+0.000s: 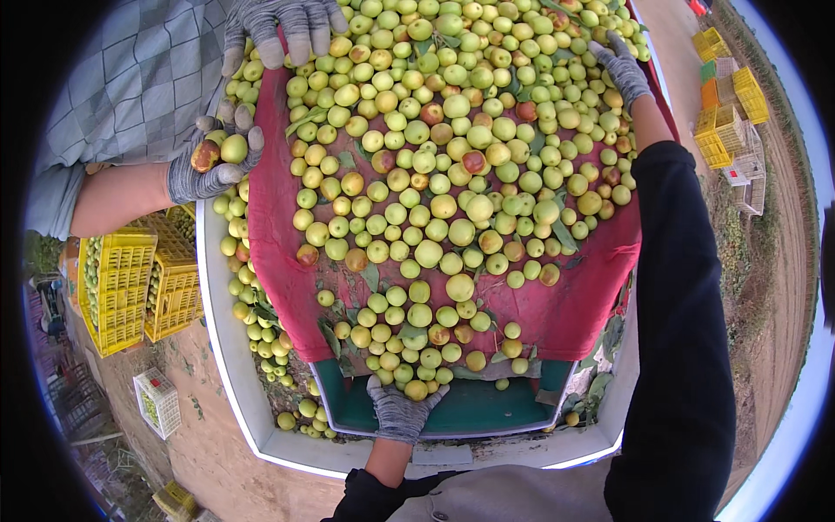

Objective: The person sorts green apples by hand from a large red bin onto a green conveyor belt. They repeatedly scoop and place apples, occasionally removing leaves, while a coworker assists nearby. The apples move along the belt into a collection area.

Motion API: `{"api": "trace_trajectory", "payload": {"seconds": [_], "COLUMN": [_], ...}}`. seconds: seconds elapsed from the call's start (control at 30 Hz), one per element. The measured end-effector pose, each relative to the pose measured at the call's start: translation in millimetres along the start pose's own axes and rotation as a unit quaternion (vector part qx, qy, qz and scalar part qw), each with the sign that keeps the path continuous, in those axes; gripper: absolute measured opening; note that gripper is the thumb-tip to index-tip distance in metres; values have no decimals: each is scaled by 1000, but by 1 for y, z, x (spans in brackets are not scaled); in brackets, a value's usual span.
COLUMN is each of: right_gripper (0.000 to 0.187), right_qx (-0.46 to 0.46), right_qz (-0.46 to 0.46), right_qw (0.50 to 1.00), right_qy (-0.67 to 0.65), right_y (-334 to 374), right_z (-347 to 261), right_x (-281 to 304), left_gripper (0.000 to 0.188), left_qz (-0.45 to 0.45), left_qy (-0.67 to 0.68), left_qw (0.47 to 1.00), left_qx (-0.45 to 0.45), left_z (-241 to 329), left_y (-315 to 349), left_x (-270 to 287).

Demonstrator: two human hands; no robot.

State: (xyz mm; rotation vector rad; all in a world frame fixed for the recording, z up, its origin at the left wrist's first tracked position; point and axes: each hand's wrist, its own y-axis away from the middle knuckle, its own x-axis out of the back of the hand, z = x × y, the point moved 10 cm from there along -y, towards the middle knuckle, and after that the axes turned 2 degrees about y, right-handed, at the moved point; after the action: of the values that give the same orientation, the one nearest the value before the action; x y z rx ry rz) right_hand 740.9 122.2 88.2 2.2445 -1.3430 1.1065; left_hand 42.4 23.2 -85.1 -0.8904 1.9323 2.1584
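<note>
Round green fruit (461, 231), some with red-brown patches, lies in a thick layer with loose leaves on a sloping red cloth (565, 322). At the cloth's lower end, my left hand (402, 412), in a grey knit glove, is open, thumb spread, against the lowest fruit of the pile. A green chute or tray (478, 413) lies beneath it. My right arm stretches far up the right side. Its gloved hand (622, 71) rests open at the fruit's right edge, fingers spread.
At upper left, another person's gloved hand (283, 24) hovers over the fruit; the other hand (204, 165) holds a few pieces. A white-rimmed bed (228, 348) surrounds the cloth. Yellow crates (122, 287) stand at left, more crates (718, 135) at far right.
</note>
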Motion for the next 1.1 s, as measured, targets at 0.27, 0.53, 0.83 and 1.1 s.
{"api": "trace_trajectory", "payload": {"seconds": [0.27, 0.53, 0.83, 1.1], "right_gripper": [68, 84, 67, 53], "right_qx": [92, 231, 163, 113], "right_qz": [-241, -300, -214, -29], "right_qw": [966, 886, 959, 956], "right_qy": [-27, 268, -93, 269], "right_y": [32, 182, 291, 344], "right_z": [-105, -160, -118, -37], "right_x": [-133, -185, -84, -60], "left_gripper": [76, 76, 77, 83], "left_qz": [-19, 50, 78, 53], "left_qy": [0, -20, -17, -26], "left_qw": [1000, 998, 997, 998], "left_qx": [-5, -14, -13, -4], "left_z": [-1, 1, 1, -3], "left_y": [-2, -3, 0, -3], "left_x": [-2, 3, 6, 5]}}
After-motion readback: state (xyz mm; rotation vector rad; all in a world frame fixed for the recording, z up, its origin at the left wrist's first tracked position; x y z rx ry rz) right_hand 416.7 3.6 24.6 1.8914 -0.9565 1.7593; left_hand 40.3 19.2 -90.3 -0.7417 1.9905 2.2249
